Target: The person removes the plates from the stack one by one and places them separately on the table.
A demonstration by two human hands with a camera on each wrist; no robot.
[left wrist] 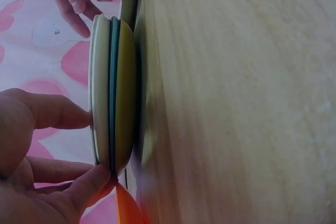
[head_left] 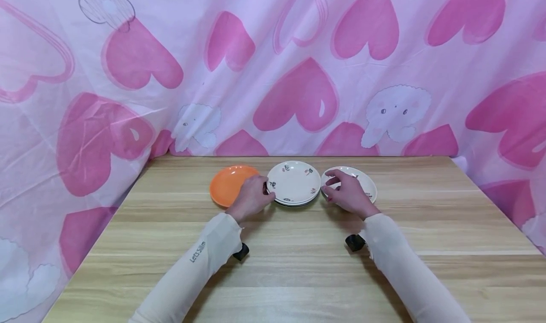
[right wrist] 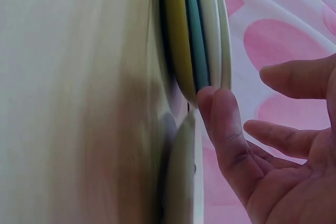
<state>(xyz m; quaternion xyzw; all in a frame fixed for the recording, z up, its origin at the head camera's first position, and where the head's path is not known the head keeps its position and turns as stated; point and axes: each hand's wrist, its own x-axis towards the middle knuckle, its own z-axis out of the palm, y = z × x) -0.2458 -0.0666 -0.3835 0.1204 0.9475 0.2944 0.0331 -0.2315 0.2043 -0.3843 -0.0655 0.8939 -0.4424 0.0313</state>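
Note:
A stack of plates (head_left: pixel 294 183) stands at the far middle of the table, a white one with small printed pictures on top. From the side, the left wrist view shows white rims (left wrist: pixel 100 77) above a teal plate (left wrist: pixel 113 77) and a yellow plate (left wrist: pixel 125 87). My left hand (head_left: pixel 252 196) is at the stack's left edge, thumb and fingers pinching the upper white plate's rim. Over a separate white plate (head_left: pixel 366 184) on the right is my right hand (head_left: pixel 349 193), fingers spread and loosely bent. Its fingertips (right wrist: pixel 226 100) reach the stack's right edge; nothing is gripped.
An orange plate (head_left: pixel 223 185) lies left of the stack, partly behind my left hand. The wooden table (head_left: pixel 294 271) ends at a pink curtain (head_left: pixel 294 90) printed with hearts. A dark wrist camera (head_left: pixel 355 242) hangs below the right sleeve, another (head_left: pixel 241 252) below the left.

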